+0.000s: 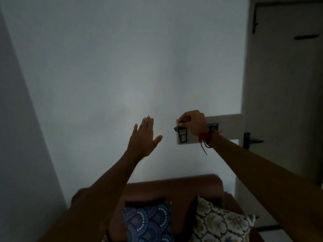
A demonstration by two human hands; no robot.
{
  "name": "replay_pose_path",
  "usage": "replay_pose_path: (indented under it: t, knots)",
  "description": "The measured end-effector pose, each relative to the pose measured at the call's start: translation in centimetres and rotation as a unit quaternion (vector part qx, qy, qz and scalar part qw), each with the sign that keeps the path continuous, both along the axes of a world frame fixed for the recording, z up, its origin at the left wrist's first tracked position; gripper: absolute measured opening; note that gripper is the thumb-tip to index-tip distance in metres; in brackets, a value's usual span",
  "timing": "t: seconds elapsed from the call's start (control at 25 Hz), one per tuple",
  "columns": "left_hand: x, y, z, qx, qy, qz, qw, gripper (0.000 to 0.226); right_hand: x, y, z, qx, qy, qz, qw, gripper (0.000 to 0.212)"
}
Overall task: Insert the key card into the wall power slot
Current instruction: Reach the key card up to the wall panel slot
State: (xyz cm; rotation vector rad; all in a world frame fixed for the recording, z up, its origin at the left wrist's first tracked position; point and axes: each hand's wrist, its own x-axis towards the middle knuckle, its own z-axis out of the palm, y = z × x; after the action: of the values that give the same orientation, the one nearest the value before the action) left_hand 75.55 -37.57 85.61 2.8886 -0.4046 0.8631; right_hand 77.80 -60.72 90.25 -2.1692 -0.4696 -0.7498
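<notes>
Dim room. Right hand (192, 123), center-right of frame, fingers pinched on dark key card (178, 128) at top of wall power slot (182, 135) on switch plate (192, 139). Left hand (144, 137) w/ fingers spread, holding nothing, left of plate.

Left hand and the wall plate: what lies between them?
Only bare wall lies between the left hand and the plate, in the head view.

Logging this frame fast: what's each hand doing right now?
Left hand: open, empty, near the wall.
Right hand: closed on the key card at the wall panel.
</notes>
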Motion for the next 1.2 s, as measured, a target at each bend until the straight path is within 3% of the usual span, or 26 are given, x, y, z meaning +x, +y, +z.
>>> replay_pose_path:
  t: [0.24, 0.68, 1.0, 1.2]
  knots:
    - [8.4, -5.8, -0.2, 0.019, 0.017, -0.037, 0.999, 0.085, 6.5, -5.7, -1.4, 0.024, 0.021, -0.016, 0.999, 0.014]
    - [26.3, -14.7, -1.4, -0.051, 0.026, -0.121, 0.991, 0.086, 20.7, -14.3, -1.8, -0.024, 0.025, -0.118, 0.992, 0.013]
    - [34.3, -19.6, -3.7, -0.014, 0.032, -0.112, 0.993, 0.089, 29.4, -21.2, -3.9, -0.023, 0.017, -0.140, 0.990, 0.012]
    - [38.8, -23.8, -5.7, -0.010, 0.052, -0.077, 0.996, 0.090, 35.3, -25.5, -6.0, -0.003, 0.021, -0.100, 0.995, 0.013]
